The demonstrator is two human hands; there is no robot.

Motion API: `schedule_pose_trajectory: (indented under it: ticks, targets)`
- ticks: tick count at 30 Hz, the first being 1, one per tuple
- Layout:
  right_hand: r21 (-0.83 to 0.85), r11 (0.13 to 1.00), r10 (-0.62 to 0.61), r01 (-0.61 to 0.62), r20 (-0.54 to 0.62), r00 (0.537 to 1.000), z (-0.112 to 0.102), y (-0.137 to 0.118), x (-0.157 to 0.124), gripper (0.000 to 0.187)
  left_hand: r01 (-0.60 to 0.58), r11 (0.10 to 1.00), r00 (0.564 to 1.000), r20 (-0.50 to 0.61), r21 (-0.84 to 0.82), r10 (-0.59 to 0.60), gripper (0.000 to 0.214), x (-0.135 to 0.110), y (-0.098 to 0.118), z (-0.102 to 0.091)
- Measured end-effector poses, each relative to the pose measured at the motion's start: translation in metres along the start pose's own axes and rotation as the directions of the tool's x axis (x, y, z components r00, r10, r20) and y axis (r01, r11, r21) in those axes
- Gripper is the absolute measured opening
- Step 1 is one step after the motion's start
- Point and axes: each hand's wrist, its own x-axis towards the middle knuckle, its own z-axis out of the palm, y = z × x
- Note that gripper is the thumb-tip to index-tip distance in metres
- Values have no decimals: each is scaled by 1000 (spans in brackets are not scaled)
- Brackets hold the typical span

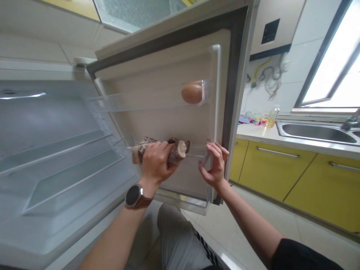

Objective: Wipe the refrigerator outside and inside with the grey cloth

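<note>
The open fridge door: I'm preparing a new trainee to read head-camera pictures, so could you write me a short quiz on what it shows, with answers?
1. True or false: the brown rounded item sits in the upper door shelf.
2. Multiple choice: which hand holds the mottled brown bundle? A) left B) right C) both
3. Fill in the missing word, counting from the top: the right hand is at one end of the clear ____ shelf on the fridge door.

Key:
1. True.
2. A: the left hand, which has a watch on its wrist.
3. Middle.
</note>
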Motion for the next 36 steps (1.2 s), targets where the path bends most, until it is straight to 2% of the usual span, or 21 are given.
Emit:
schedule_pose_trajectory:
  ticks: [4, 10, 13, 17, 21, 23, 28, 31, 36]
  targets:
    - [-14, 1000, 5, -5, -16, 1000, 2, 5, 0, 70, 148, 989, 989, 16, 28, -149, 30, -10, -51, 5]
    - [-37, 999, -15, 14, -20, 1000, 2, 8, 0, 69, 330, 943, 943, 18, 44, -331, 40, -23, -125, 10]
    - [-13, 1000, -25, 24, -25, 999, 2, 6, 0, 70, 381, 925, 924, 21, 1, -381, 45, -26, -148, 9]
    - [7, 1000, -16, 17, -28, 999, 1, 0, -1, 70, 456, 890, 889, 35, -10, -456, 45, -26, -158, 5]
    - [11, 1000, 4, -4, -27, 1000, 0, -8, -3, 71, 553, 825, 820, 100, 117, -564, 47, -19, -151, -3]
    - [13, 1000, 14, -14, -26, 1000, -1, -11, -3, 70, 563, 803, 791, 155, 194, -592, 47, -12, -145, -9]
    - [13, 1000, 18, -17, -31, 999, -1, -13, -3, 70, 396, 873, 805, 348, 286, -480, 45, 12, -121, -24]
    - [10, 1000, 10, -10, -38, 999, 0, -12, -2, 69, 330, 892, 802, 408, 308, -437, 50, 23, -88, -31]
    - [16, 1000, -3, 4, -48, 999, 1, -10, -1, 68, 193, 967, 873, 421, 168, -248, 54, 35, -8, -40]
